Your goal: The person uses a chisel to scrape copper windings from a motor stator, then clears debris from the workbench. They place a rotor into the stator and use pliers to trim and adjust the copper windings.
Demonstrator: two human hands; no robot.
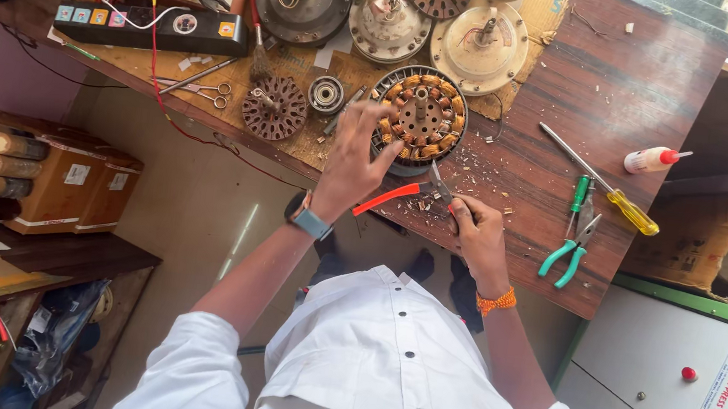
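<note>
**Two hands at a round motor stator on a wooden workbench**

Seen from above, a person in a white shirt leans over a dark wooden workbench (615,87) scattered with wood shavings and small scraps.

The left hand (353,159), with a grey-blue watch on its wrist, has its fingers spread and partly blurred. The fingertips touch the near left rim of a round metal stator wound with copper-coloured coils (420,115), which sits flat on the bench, just beyond both hands. The hand is open, pressing or steadying rather than gripping.

The right hand (477,234), with an orange thread band at the wrist, is closed around 1 handle of a pair of red-handled cutting pliers (402,194). The other red handle sticks out to the left, beneath the left hand. The metal tip of the pliers lies just beside the stator's near edge; whether it touches cannot be told.

To the right on the bench lie a pair of green-handled pliers (571,251), a yellow-handled screwdriver (608,191) and a small white bottle with a red tip (654,159). To the left of the stator sit a brown slotted rotor disc (273,108), a small round bearing (326,94) and a pair of scissors (203,90). Several round motor housings (481,46) stand along the far edge.
</note>
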